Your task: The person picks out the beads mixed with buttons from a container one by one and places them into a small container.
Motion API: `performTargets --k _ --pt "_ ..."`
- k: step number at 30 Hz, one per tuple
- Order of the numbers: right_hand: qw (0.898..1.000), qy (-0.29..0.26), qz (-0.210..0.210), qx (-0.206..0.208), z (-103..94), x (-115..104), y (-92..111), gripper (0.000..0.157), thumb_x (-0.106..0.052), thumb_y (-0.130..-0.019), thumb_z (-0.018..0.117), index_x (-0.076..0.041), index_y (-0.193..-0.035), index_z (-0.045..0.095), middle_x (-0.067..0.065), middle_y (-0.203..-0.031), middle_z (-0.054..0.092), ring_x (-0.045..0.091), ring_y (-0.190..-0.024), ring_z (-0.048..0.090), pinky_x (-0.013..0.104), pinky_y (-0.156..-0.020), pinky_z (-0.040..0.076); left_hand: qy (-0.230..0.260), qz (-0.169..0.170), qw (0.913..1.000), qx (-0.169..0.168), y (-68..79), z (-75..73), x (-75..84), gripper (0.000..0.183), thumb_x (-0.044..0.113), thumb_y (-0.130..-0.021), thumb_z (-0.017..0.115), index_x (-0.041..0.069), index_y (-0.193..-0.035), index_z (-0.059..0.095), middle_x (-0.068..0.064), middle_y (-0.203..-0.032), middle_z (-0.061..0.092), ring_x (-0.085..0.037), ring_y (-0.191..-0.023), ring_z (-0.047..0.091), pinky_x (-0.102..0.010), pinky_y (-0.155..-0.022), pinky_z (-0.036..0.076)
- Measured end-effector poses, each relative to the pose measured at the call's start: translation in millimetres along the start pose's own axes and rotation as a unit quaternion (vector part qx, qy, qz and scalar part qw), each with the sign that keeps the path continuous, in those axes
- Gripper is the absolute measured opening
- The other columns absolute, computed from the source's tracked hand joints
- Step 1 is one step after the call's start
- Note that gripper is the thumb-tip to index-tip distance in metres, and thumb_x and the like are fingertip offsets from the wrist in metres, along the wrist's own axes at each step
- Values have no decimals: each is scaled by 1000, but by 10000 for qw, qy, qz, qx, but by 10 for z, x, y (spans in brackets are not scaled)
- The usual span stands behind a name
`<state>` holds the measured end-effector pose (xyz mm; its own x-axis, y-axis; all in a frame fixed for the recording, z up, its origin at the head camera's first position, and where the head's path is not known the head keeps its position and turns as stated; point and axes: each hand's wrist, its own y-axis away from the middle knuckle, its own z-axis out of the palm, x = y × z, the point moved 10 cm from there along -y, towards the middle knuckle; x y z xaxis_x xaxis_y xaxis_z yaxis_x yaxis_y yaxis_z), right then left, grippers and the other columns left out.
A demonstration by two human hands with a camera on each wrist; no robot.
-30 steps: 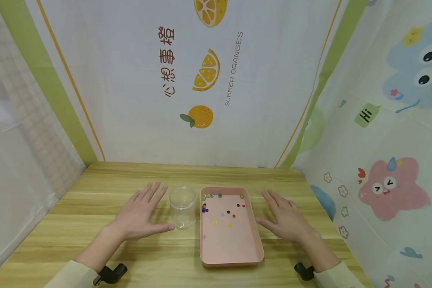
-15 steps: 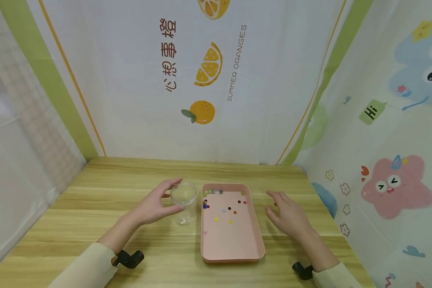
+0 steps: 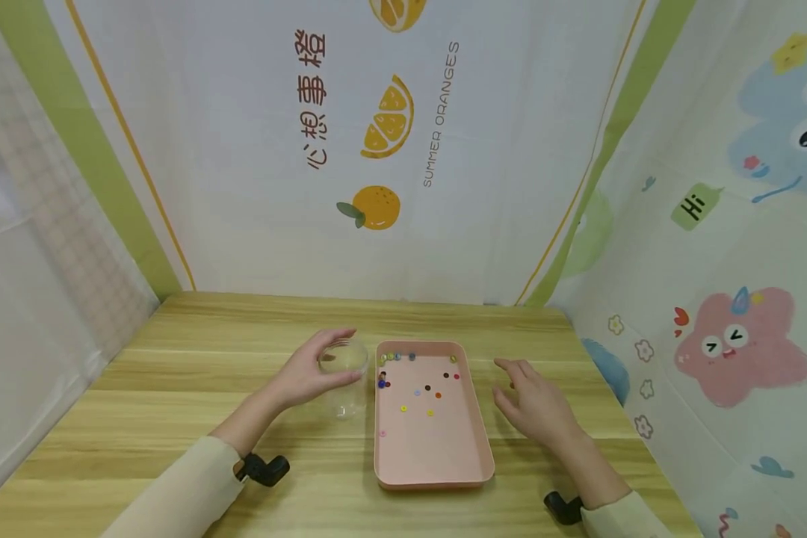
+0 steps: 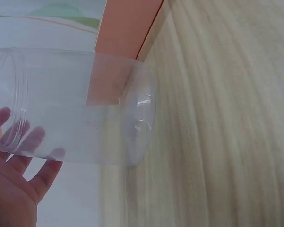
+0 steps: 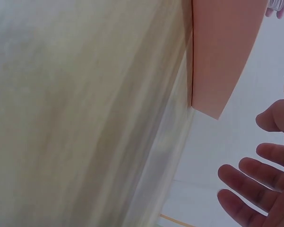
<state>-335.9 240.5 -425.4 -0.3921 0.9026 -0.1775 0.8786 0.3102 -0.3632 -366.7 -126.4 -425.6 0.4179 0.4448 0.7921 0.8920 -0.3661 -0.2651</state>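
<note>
A clear plastic jar [image 3: 343, 402] without a lid stands upright on the table, just left of a pink tray [image 3: 437, 457]. My left hand [image 3: 309, 373] grips the jar near its mouth, thumb on the near side and fingers round the far side. In the left wrist view several fingertips show through the wall of the jar [image 4: 71, 99]. My right hand [image 3: 538, 403] hovers to the right of the tray, holding nothing, its fingers loosely bent. Several small round button-like pieces [image 3: 430, 412] in many colours lie scattered in the tray, mostly in its far half.
The wooden table [image 3: 262, 329] carries the jar and tray. A white curtain [image 3: 242, 187] printed with oranges hangs along its back edge, and another patterned cloth [image 3: 699, 254] hangs at the right. Black wrist mounts [image 3: 265, 469] stick out beside both sleeves.
My left hand has moved right, from spread flat beside the jar to gripping it near the top. My right hand has shifted slightly right and its fingers have bent. The tray has stayed put.
</note>
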Motion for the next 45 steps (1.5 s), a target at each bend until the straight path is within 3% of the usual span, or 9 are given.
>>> performTargets --k 8,15,24,31,36,40,45 --pt "10000 9 42 36 -1 -9 8 53 -26 -100 79 -7 -147 64 15 -129 73 22 -94 75 36 -67 59 693 -138 9974 -161 -32 49 -128 70 31 -96 86 14 -156 56 -19 -160 58 -50 -146 55 -67 -115 51" --pt "9998 -73 177 94 4 17 -8 51 -24 -100 78 -6 -146 64 15 -130 73 25 -96 77 41 -69 61 1086 50 9941 -22 -16 33 -211 63 21 -98 83 8 -153 54 -24 -152 63 -52 -140 60 -70 -113 51" --pt "9902 -1181 748 -62 146 223 -68 46 -20 -102 77 -6 -145 67 15 -133 73 24 -104 73 41 -84 64 1393 302 9896 165 -24 24 -227 62 12 -97 80 -1 -150 52 -28 -144 65 -55 -135 63 -71 -110 53" --pt "9715 -2174 934 -158 205 271 -167 42 -21 -103 78 -6 -142 69 13 -134 73 17 -103 71 29 -88 59 1429 351 9889 192 -23 31 -244 62 11 -97 80 -3 -149 51 -28 -142 66 -57 -133 63 -70 -109 54" --pt "9432 -3043 1303 -269 253 297 -276 40 -24 -104 78 -10 -141 70 16 -137 74 17 -102 70 25 -85 58 1447 327 9888 176 -25 37 -235 62 10 -97 80 -5 -149 51 -29 -142 66 -57 -133 63 -71 -109 54" --pt "9174 -3660 1522 -346 276 271 -341 41 -27 -105 77 -10 -141 70 22 -140 71 16 -97 71 27 -79 61 1460 271 9888 165 -24 44 -239 61 10 -97 80 -2 -149 52 -29 -143 66 -56 -134 62 -71 -110 53" --pt "9054 -3960 1494 -327 272 221 -396 42 -27 -105 76 -7 -141 69 26 -140 69 28 -99 73 35 -78 64 1442 253 9891 169 -30 46 -249 61 10 -97 80 -2 -149 51 -28 -143 65 -56 -134 62 -70 -110 53"
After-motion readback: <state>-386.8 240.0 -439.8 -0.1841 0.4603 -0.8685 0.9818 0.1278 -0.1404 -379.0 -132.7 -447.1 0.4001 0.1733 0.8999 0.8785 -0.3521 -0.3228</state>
